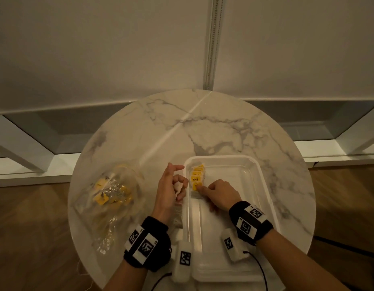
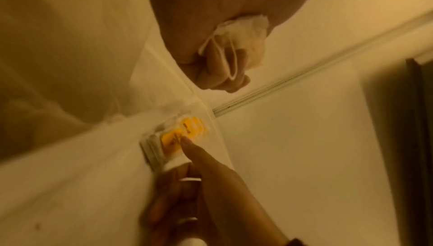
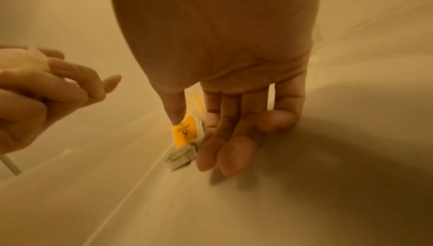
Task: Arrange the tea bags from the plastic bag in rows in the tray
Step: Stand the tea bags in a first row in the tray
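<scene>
A round marble-patterned table, white with grey veins, fills the middle of the head view, and a straight pale line runs across its top from the far edge toward the lower left. Behind it, across the upper half of the frame, hang two pale roller blinds with a beaded cord in the gap between them. Below the blinds runs a white window frame. Wooden flooring shows at the lower left and lower right.

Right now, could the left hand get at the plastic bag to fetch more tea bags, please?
Probably yes: the plastic bag lies open beside the left hand with nothing between, though that hand already holds a tea bag.
</scene>
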The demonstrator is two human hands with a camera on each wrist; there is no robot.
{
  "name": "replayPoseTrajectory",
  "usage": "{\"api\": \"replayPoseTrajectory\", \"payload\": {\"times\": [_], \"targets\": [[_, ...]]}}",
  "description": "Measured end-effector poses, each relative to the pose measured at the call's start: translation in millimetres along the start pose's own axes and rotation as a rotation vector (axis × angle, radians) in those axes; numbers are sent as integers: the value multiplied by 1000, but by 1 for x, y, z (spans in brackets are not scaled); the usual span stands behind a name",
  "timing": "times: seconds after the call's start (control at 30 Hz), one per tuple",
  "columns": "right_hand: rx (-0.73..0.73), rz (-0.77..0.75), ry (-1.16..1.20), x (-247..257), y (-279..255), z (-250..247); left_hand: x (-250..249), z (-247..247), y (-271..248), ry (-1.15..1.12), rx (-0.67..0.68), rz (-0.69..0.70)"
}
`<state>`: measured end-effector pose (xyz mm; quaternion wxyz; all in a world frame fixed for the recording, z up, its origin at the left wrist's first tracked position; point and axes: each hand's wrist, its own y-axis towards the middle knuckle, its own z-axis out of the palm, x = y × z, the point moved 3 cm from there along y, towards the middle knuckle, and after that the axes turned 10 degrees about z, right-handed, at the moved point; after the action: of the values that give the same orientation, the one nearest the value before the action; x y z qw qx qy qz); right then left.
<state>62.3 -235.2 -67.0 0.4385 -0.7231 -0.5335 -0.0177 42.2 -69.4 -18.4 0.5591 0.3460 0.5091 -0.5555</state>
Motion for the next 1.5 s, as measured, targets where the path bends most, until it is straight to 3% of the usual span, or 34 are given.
{"api": "replayPoseTrajectory", "payload": {"times": [0.1, 0.27, 0.37, 0.5, 0.77, 0.9, 1.1, 1.27, 1.4, 1.5], "targets": [[-13, -85, 150, 1, -13, -8, 2, 3, -9, -195, -19, -108], [-86, -488, 315, 17, -63, -25, 6, 9, -16, -325, 17, -258], [-80, -698, 253, 26, -85, -30, 10, 14, -22, -321, 91, -349], [-75, -765, 82, 26, -91, -26, 6, 22, -29, -131, 167, -333], [-52, -702, 124, 20, -89, -21, 2, 29, -44, 140, 308, -337], [-69, -556, 319, 8, -83, -28, -1, 22, -44, 153, 368, -274], [170, -314, 704, -11, -77, -29, -19, -1, -38, 251, 309, 86], [424, -197, 907, -14, -79, -15, -31, 0, -34, 430, 540, 303], [515, -161, 971, -16, -78, -4, -33, 5, -32, 487, 650, 342], [488, -216, 826, -17, -82, -2, -33, 4, -31, 527, 686, 295]]}}
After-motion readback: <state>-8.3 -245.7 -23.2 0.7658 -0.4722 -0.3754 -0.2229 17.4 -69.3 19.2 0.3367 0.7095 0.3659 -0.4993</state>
